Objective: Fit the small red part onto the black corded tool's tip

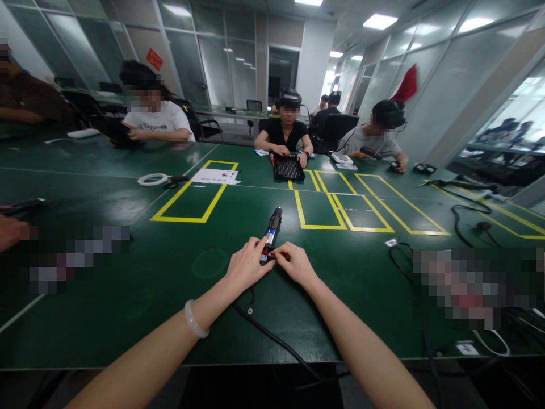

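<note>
Electric screwdriver (272, 230) gripped at near end by both hands; label unreadable.

Single head-worn view, facing forward and down – close over green table (128, 295), room beyond

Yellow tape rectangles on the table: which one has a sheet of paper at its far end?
The lone left rectangle, set apart from the cluster on the right; a white paper sheet lies across its far edge.
</note>
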The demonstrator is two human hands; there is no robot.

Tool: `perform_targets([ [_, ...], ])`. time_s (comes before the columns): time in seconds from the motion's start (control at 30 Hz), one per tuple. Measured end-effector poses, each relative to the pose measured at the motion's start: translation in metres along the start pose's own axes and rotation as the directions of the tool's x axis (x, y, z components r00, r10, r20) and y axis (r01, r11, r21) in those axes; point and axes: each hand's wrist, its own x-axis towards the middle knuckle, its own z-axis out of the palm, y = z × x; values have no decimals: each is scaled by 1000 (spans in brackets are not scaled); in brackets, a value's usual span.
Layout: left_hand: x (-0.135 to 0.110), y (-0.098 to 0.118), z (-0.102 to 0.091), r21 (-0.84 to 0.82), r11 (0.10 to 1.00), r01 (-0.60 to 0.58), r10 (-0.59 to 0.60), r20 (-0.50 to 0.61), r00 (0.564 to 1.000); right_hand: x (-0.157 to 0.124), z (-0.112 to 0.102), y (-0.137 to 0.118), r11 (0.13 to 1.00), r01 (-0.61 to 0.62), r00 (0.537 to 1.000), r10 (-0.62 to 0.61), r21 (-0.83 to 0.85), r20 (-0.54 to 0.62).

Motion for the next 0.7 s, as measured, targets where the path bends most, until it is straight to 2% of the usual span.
perform_targets([
  [0.2,3,4,2,51,999,17,-15,-36,999,-1,0,4,999,4,1000,-4,52,-4],
  [0.4,3,1,-1,71,997,11,-9,-21,1000,-2,2,11,997,-12,1000,14,79,-18],
  [0.57,4,-20,-8,140,990,11,-9,-17,1000,-2,1,14,997,-28,999,30,70,-22],
  [0.7,6,-52,-17,177,981,78,-78,-6,997,-2,1,13,997,-32,999,33,63,-19],
])
